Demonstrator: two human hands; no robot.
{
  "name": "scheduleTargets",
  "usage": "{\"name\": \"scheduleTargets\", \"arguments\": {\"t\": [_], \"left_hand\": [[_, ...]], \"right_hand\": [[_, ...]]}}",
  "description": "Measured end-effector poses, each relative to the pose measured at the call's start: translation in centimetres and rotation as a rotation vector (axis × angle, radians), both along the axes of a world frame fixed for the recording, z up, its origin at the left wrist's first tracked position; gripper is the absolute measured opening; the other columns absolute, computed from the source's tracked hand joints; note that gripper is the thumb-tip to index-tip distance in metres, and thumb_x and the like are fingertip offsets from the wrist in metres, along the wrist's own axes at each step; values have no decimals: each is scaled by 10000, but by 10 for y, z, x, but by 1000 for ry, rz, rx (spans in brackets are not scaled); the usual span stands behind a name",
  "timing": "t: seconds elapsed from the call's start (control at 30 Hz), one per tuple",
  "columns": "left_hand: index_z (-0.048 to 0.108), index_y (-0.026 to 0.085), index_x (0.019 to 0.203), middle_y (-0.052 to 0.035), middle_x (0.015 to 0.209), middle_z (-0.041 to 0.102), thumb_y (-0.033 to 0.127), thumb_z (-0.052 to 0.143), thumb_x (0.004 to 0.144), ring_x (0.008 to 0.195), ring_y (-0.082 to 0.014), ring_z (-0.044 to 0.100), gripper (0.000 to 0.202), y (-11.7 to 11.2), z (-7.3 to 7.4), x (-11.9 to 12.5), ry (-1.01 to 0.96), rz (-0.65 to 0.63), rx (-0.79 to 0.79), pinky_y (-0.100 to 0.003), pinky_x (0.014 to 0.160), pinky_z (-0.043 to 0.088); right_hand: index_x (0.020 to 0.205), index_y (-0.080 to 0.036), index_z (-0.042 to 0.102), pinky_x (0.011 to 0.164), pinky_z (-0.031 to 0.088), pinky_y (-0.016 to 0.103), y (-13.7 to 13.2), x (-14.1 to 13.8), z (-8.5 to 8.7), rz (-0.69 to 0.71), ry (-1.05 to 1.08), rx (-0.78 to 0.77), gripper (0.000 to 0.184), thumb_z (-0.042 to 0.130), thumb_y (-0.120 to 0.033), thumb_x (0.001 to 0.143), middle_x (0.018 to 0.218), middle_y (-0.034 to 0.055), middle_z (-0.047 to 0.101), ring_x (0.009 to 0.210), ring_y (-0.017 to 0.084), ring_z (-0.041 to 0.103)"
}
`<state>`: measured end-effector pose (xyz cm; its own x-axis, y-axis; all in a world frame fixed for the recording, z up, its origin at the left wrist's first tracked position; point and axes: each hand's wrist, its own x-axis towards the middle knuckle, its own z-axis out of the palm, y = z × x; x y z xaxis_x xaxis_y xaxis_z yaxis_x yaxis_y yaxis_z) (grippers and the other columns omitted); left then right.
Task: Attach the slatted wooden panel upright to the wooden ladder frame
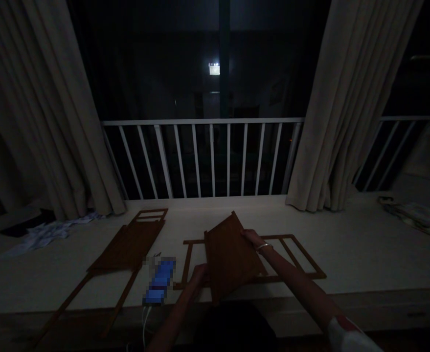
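Note:
A brown wooden panel (231,256) is tilted up between my two hands. My right hand (252,238), with a bracelet at the wrist, grips its upper right edge. At the panel's lower left edge is my left hand (200,275), its fingers partly hidden behind the wood. Beneath the panel a wooden frame with crossbars (299,252) lies flat on the pale window ledge (361,259). To the left lies a similar wooden piece (130,244), a panel joined to a long-legged frame that reaches past the ledge's front edge.
A phone with a blurred lit screen (159,282) and a white cable (146,320) lies left of my left hand. Papers (48,232) are at the far left, and flat items (416,220) at the right. Behind stand white railings (211,159) between long curtains (332,122). The room is dim.

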<state>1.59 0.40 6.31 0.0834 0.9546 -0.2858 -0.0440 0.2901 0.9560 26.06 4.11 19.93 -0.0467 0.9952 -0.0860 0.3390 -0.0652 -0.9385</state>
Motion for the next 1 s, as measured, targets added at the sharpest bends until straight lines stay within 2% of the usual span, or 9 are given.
{"name": "scheduleTargets", "arguments": {"t": [0.1,0.23,0.3,0.37,0.47,0.57,0.8,1.0], "left_hand": [[568,154,867,-96,988,616,380,549,681,917,-191,571,293,0,10,8,-258,8,30,-320,785,431],[501,196,1027,-121,1130,539,376,530,732,1028,-190,518,348,4,22,14,-353,21,65,-353,861,393],[480,196,1074,-128,1177,505,367,517,745,1051,-197,502,373,5,24,13,-347,-33,58,-363,872,384],[481,181,1080,-135,1192,492,355,513,746,1048,-206,505,378,3,21,9,-340,-90,15,-366,870,385],[499,159,1053,-139,1172,509,348,515,739,1019,-209,527,367,-6,14,-1,-326,-121,-70,-353,863,390],[505,156,1037,-134,1153,528,349,499,741,989,-200,547,354,-18,8,-13,-313,-113,-137,-329,856,396],[492,171,1031,-117,1141,544,358,473,740,940,-181,574,346,-32,-2,-28,-279,-96,-220,-294,810,411],[486,169,995,-110,1021,602,393,481,720,794,-166,612,355,-33,-19,-23,-216,-53,-210,-257,650,435]], "right_hand": [[788,-95,604,625,431,258,21,-1,37,-5,-60,66,309,492,-379,739,751,77,644,691,171,582],[889,-135,595,779,367,262,32,-4,84,6,-189,218,296,503,-379,750,919,53,624,893,188,531],[977,-164,566,813,337,292,25,-10,97,75,-556,463,306,438,-376,798,981,64,603,940,203,508],[1057,-195,517,802,332,315,14,-18,98,132,-871,588,283,405,-304,821,1011,76,589,941,212,510],[1116,-237,452,760,344,309,-3,-25,85,261,-1162,636,331,372,-145,808,1045,65,576,910,199,531],[1110,-231,438,732,356,288,-10,-27,63,368,-1275,637,328,357,-122,811,1037,69,578,897,189,542],[1143,-219,402,731,377,284,-12,-25,14,401,-1292,628,333,337,-123,830,1041,85,571,894,185,547],[1195,-208,358,735,396,322,-19,-25,-19,462,-1289,681,445,377,-64,774,1153,109,502,960,210,513]]}}
